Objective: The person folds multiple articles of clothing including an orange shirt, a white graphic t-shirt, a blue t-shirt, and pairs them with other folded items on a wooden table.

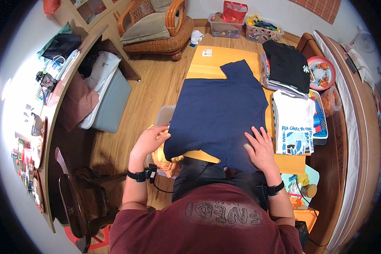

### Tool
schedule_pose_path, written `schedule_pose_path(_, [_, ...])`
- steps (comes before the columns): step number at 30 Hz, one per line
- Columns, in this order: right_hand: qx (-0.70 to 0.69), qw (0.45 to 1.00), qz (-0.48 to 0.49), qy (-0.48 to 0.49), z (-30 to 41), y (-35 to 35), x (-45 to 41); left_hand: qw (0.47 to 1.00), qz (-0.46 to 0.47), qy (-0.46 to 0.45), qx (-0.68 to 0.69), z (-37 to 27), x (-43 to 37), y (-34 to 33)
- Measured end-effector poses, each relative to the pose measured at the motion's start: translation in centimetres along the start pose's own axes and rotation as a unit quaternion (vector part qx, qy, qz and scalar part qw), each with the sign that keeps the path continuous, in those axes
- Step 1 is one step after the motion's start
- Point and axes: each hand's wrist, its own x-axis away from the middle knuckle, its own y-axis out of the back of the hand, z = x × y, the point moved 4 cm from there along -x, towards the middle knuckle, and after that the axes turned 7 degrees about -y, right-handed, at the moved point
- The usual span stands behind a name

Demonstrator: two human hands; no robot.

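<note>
A navy T-shirt [216, 111] lies spread over the wooden table [203, 68], its collar side towards the right and its near edge hanging by my lap. My left hand [150, 139] is at the shirt's near left corner, fingers bent at its edge; whether it pinches the cloth cannot be told. My right hand [262, 149] rests on the shirt's near right part, palm down with fingers spread. To the right are a pile of folded clothes topped by a black shirt [285, 66] and a pile topped by a white printed shirt [293, 120].
Yellow and orange clothes [165, 158] fill a plastic bin left of the table. A floral round tray [322, 73] and a basket [320, 117] stand beyond the piles. A wooden chair [79, 203] is near my left elbow; a desk [73, 63] runs along the left.
</note>
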Motion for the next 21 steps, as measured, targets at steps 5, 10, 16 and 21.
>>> schedule_pose_path(5, [0.004,1.000,0.029,0.001,-0.2,0.3,1.0,0.993,0.028,-0.071,-0.093,-1.7,-3.8,-4.8])
schedule_pose_path(10, [-0.024,0.999,0.020,0.004,-0.2,1.4,2.2,0.975,0.057,0.013,-0.214,-1.8,-7.6,-6.6])
schedule_pose_path(16, [-0.034,0.999,0.010,-0.001,-0.7,1.7,2.5,0.960,0.116,0.041,-0.252,-1.0,-11.5,-6.0])
schedule_pose_path(21, [-0.028,0.999,-0.013,-0.010,-1.0,0.9,1.3,0.952,0.119,0.049,-0.276,-1.0,-15.1,-6.0])
